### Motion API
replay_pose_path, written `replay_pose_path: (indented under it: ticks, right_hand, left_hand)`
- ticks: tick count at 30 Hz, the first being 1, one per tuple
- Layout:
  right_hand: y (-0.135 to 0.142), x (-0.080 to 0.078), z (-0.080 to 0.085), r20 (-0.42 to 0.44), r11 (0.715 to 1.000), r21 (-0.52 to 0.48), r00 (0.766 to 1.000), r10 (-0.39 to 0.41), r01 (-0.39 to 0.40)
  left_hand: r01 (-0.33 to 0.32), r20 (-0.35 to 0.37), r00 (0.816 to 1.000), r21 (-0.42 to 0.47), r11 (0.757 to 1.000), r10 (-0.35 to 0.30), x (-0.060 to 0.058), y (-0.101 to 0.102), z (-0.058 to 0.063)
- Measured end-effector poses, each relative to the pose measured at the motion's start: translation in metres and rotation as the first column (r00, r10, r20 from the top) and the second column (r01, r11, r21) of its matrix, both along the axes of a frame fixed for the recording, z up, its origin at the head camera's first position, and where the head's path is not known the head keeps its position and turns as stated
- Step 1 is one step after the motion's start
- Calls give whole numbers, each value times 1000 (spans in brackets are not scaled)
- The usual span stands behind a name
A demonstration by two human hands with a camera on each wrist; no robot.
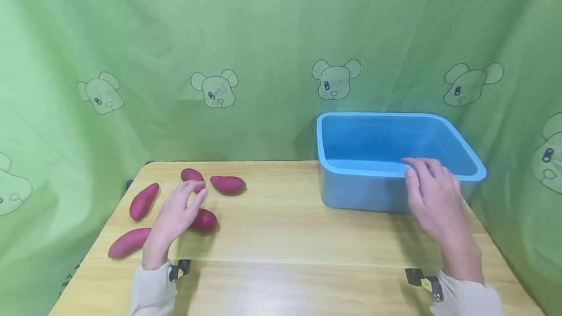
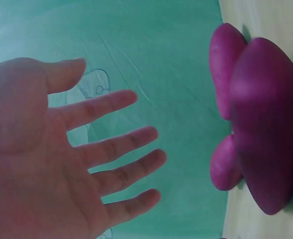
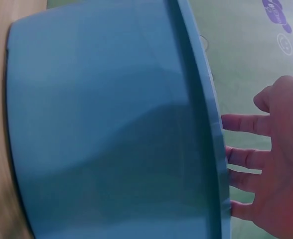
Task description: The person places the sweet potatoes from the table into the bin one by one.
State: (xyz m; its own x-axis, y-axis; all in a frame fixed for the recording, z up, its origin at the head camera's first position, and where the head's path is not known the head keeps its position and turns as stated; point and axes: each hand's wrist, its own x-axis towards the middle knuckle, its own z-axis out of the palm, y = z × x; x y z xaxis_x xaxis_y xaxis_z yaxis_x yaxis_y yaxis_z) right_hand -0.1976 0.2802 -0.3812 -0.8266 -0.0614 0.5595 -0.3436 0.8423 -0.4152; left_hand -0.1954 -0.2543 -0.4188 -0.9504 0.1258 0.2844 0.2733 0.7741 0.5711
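One sweet potato [image 1: 228, 185] lies lengthwise left to right; left hand [image 1: 177, 209], right hand [image 1: 435, 198]: fingers apart.

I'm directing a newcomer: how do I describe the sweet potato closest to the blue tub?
From the blue tub, look left across the table. Take the first reddish-purple sweet potato, lying nearly crosswise: the rightmost of five visible.

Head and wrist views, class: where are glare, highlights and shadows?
Head view: pale glare on the table near the picture's bottom edge, soft shadows by the left hand and right hand; left wrist view: soft highlight on the nearest sweet potato; right wrist view: broad shadow across the blue tub.
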Motion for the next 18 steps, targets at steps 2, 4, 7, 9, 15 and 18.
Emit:
replay_pose_path:
  ticks: [2,4,7,9,15,18]
  right_hand:
    - [-1,-2,-1,-9,1000,26,1000,3,-3]
    - [-1,-3,-3,-14,999,43,1000,4,-3]
    - [0,-4,-5,0,997,78,1000,-2,2]
    - [0,-4,-7,19,994,108,1000,-6,4]
    - [-2,-5,-13,40,983,183,999,-21,14]
    - [-3,-5,-15,37,981,191,999,-34,26]
  left_hand:
    - [16,26,1000,4,1000,-16,1,-2,-2]
    - [34,49,998,10,999,-35,1,-5,-4]
    - [62,90,994,17,998,-64,2,-8,-7]
    - [83,121,989,19,996,-85,3,-11,-8]
    - [135,226,965,-7,991,-130,1,-19,-14]
    - [152,254,957,-23,988,-141,-3,-21,-16]
